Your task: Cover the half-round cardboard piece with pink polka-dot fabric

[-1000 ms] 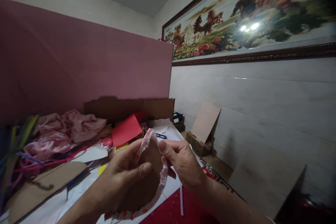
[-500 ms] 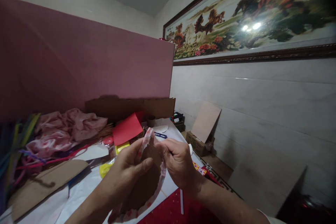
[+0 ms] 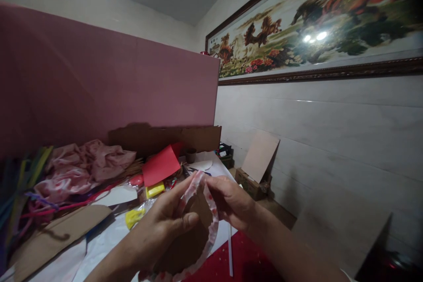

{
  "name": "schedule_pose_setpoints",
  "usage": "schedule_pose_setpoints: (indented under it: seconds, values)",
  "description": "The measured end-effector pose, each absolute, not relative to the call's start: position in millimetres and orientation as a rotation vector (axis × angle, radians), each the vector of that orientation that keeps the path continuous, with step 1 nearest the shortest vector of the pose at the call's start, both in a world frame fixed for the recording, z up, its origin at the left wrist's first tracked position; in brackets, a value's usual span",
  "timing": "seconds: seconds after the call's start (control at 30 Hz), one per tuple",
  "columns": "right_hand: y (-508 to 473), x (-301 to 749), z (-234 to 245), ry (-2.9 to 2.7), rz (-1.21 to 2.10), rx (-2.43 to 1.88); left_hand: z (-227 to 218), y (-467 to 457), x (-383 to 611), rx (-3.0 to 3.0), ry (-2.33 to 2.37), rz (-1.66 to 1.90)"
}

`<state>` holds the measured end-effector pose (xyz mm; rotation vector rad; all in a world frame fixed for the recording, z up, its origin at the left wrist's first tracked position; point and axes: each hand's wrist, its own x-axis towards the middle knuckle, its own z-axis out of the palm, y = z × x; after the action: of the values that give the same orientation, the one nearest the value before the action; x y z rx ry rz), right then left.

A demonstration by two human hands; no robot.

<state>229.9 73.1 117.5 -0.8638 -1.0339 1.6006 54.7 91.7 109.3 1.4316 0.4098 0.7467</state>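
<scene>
Between my hands is a rounded piece of brown cardboard [image 3: 190, 242] with pink-and-white patterned fabric [image 3: 212, 229] folded over its edge. My left hand [image 3: 161, 220] grips its left side, the thumb lying on the cardboard face and the fingers behind. At the upper right edge, my right hand [image 3: 236, 202] is closed on the fabric border near the pointed top; its fingertips are partly hidden behind the piece. The piece is tilted, its lower end close to the bottom of the view.
Crumpled pink fabric [image 3: 89, 163], a red sheet [image 3: 161, 165], yellow packets [image 3: 155, 189] and a cardboard cutout [image 3: 62, 238] crowd the table's left side. A white stick [image 3: 230, 251] lies on red cloth [image 3: 251, 260]. A pink panel [image 3: 132, 79] stands behind; a board [image 3: 261, 154] leans right.
The cardboard piece has shifted slightly right and shows more of its right fabric border. My right hand has moved a little right and its grip has turned, with the fingers now more behind the edge.
</scene>
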Motion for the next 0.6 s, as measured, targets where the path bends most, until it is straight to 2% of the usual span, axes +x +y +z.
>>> schedule_pose_setpoints:
  seconds: [0.33,0.6]
  values:
    - [68.0,229.3,116.8,-1.293,1.355,-0.822,108.7,91.7,52.4,1.437,0.471,0.78]
    - [61.7,225.3,119.9,-1.576,0.737,-0.87,116.4,85.0,58.3,1.361,0.455,0.735]
